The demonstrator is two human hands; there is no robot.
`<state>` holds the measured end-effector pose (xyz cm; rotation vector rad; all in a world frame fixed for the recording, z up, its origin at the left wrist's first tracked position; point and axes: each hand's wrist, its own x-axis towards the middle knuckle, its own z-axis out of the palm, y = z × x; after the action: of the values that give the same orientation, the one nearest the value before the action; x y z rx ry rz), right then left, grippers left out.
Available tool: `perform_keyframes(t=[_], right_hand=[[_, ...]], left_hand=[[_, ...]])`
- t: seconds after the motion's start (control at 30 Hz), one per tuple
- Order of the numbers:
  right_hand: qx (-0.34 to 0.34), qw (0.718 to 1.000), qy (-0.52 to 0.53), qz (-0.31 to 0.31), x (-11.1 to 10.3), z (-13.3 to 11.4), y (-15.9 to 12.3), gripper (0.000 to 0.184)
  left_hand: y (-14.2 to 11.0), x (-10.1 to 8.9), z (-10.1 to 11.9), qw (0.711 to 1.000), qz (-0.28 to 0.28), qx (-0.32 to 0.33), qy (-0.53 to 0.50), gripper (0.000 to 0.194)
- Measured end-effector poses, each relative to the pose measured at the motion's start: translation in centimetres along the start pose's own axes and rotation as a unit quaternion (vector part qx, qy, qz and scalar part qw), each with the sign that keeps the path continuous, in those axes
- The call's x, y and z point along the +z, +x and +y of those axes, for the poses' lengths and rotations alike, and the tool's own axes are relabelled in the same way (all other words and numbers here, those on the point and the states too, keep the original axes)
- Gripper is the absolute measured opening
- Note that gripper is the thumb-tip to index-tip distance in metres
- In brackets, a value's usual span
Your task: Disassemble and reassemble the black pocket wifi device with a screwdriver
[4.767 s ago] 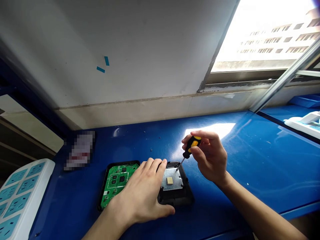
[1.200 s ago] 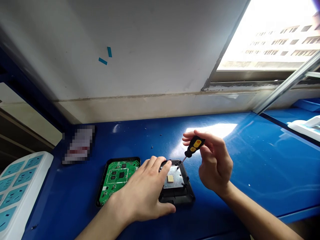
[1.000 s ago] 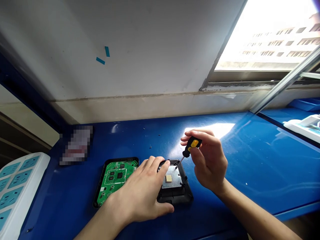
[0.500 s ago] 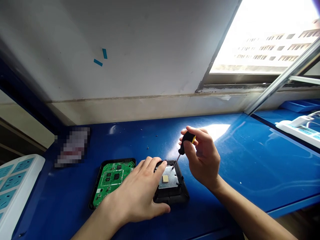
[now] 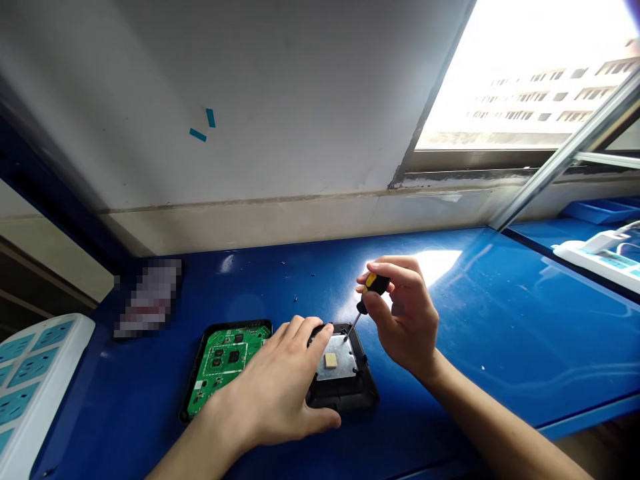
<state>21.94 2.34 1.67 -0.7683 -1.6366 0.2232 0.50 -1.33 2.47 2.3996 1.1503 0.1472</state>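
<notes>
My right hand [image 5: 407, 310] is closed round the black and yellow handle of a screwdriver [image 5: 376, 285]. Its slim shaft slants down to the left, and the tip meets the upper right corner of a silver metal plate [image 5: 343, 368]. That plate, with a small beige square pad [image 5: 331, 361] on it, sits in a black plastic cover [image 5: 350, 400]. My left hand [image 5: 287, 377] grips the cover from the left, fingers over its far side and thumb at the near edge. Partly behind my left hand and wrist lies a green circuit board [image 5: 227, 357] in another black housing half [image 5: 203, 330].
Tiny dark screws [image 5: 295, 299] lie on the blue table [image 5: 490, 333] beyond the cover. A white power strip [image 5: 75, 333] is at the left, near a blurred-out packet [image 5: 150, 297]. Another power strip [image 5: 575, 252] and a blue tray [image 5: 597, 211] are at the right.
The screwdriver handle has turned in my right fingers, its yellow part now facing another way. Its tip stays at the plate's corner. My left hand keeps its hold, and the view has shifted slightly.
</notes>
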Motion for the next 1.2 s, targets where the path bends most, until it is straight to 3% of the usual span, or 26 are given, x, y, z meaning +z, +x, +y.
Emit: perform_keyframes(t=[0.5, 0.87, 1.2], right_hand=[[-0.009, 0.999, -0.019, 0.025, 0.15, 0.18, -0.22, 0.041], [0.016, 0.998, 0.062, -0.017, 0.20, -0.43, -0.32, 0.034], [0.008, 1.000, -0.028, 0.006, 0.18, 0.14, -0.29, 0.043]], left_hand=[[-0.06, -0.40, 0.40, 1.000, -0.011, -0.001, 0.003, 0.101], [0.07, -0.30, 0.26, 1.000, 0.007, 0.005, -0.016, 0.099], [0.01, -0.44, 0.45, 1.000, 0.001, 0.000, -0.019, 0.098]])
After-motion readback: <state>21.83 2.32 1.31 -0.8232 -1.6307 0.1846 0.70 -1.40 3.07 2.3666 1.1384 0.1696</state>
